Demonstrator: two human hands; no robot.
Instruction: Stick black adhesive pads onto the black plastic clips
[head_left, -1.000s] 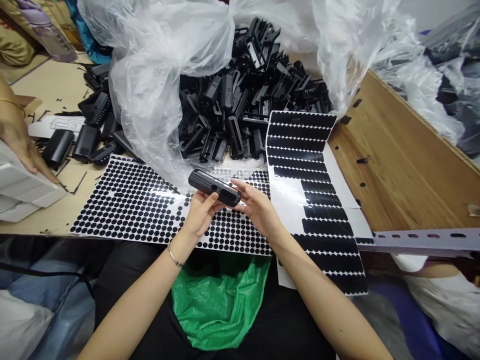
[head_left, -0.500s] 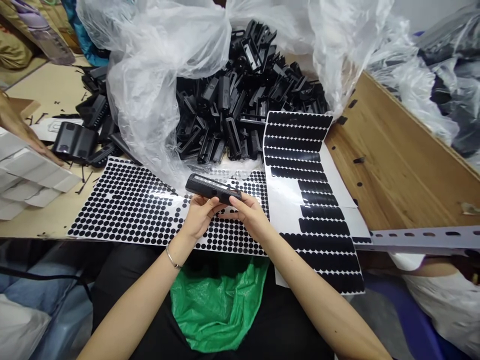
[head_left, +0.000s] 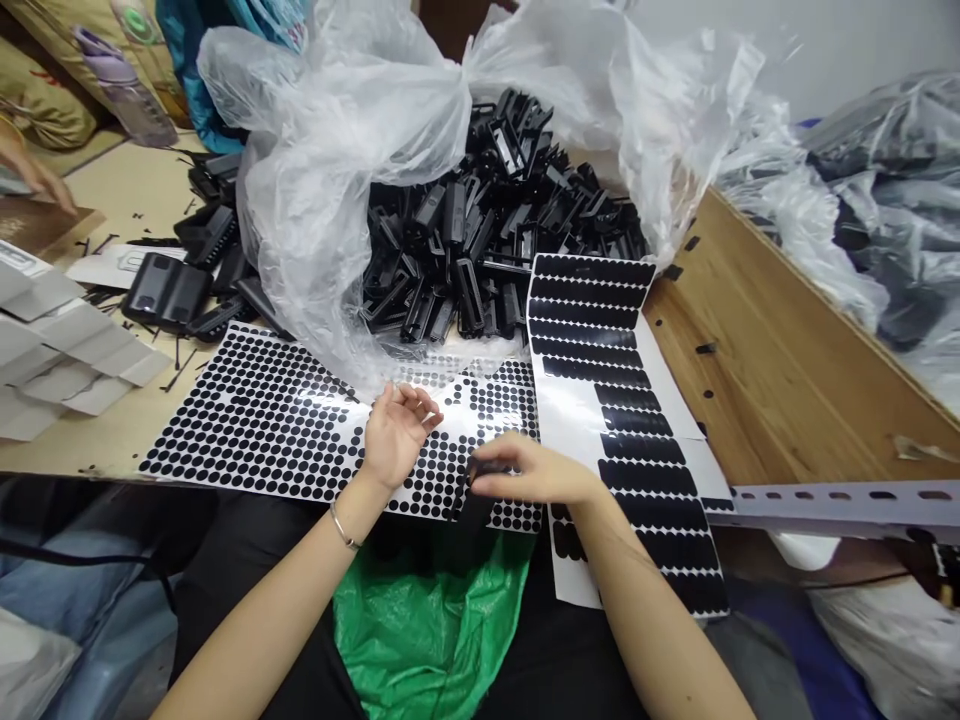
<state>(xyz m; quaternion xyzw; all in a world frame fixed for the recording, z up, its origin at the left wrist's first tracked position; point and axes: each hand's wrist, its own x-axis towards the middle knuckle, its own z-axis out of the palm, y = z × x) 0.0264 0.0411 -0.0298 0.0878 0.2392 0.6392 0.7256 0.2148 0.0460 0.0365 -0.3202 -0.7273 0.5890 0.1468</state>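
My right hand (head_left: 529, 470) grips a black plastic housing (head_left: 471, 515), smeared by motion. The housing hangs downward over the front edge of a sheet of round black stickers (head_left: 262, 430). Palm up, my left hand (head_left: 401, 430) hovers over the same sheet with its fingers loosely curled and apart, holding nothing. Right of the hands lies a second sheet with rows of black stickers (head_left: 652, 480), some of its backing bare. Below the table edge, a green bag (head_left: 431, 630) sits open between my legs, under the housing.
A heap of black plastic housings (head_left: 450, 220) lies in a clear plastic bag (head_left: 300, 180) behind the sheets. White boxes (head_left: 67, 340) are stacked at left, near another person's hand (head_left: 37, 175). A wooden panel (head_left: 780, 380) with a perforated metal edge (head_left: 840, 500) stands at right.
My hands have separated. The left hand has let go of the housing and turned palm up; the right hand has carried it down toward the table's front edge.
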